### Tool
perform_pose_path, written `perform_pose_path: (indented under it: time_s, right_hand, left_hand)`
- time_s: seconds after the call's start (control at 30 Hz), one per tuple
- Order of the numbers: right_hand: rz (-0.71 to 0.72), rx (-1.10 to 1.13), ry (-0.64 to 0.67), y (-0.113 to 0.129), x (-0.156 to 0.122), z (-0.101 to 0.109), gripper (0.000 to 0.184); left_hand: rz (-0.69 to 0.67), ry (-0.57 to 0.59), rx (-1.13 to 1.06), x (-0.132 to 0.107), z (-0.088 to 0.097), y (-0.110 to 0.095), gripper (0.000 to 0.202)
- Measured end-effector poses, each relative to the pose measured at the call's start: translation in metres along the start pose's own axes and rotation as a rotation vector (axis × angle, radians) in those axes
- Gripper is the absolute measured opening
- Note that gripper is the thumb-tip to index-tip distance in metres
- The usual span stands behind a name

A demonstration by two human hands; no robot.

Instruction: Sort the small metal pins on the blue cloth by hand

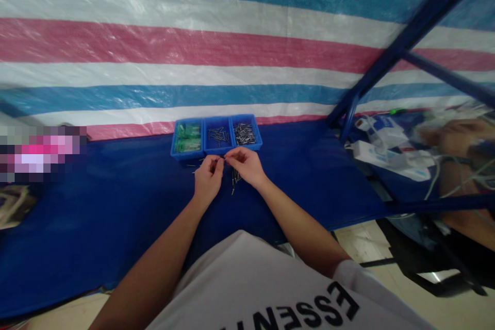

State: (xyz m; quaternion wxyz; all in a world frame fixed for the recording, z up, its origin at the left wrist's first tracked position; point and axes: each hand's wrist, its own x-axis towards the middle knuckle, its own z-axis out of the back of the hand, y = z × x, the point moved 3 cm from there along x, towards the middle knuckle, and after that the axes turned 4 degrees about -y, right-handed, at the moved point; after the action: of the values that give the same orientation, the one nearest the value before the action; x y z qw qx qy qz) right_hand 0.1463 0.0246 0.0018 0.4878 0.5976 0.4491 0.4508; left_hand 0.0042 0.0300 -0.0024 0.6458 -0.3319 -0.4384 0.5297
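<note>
Head view shows a big striped sheet (154, 44) behind a wide blue counter (96, 237), with a blue metal frame (371, 77) slanting up at the right. On the counter, three small boxes stand in a row, touching: a left box (187, 155) with clear green bits (187, 137), a middle box (215, 122) with some thin pins (218, 136), and a right box (259, 137) with lots of shiny metal bits (244, 134). Just in front of them, the left hand (208, 178) and right hand (249, 167) meet, thumbs and fingers pinched, and both seem to hold one tiny dark piece (223, 157) between their tips. A few loose metal bits (234, 181) lie between the hands, partly behind the right one. The tiny piece is likely very light, hard and a bit slippery, so fingertips should pinch it near its middle and not squeeze too much. Fingers cover most of it, so its shape and ends can't be told. Both palms are hidden too. The green bits blur together, big square dots cover a pink patch (42, 152) at the left, and the far right is smeary.
</note>
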Motion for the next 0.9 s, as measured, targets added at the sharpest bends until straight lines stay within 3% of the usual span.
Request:
perform_pose_path:
  time_s: [0.9]
  right_hand:
    - [-0.004, -0.015, 0.029, 0.0003, -0.0008, -0.0007, 0.015]
  left_hand:
    - [-0.034, 0.020, 0.048, -0.0002, 0.0001, -0.0026, 0.024]
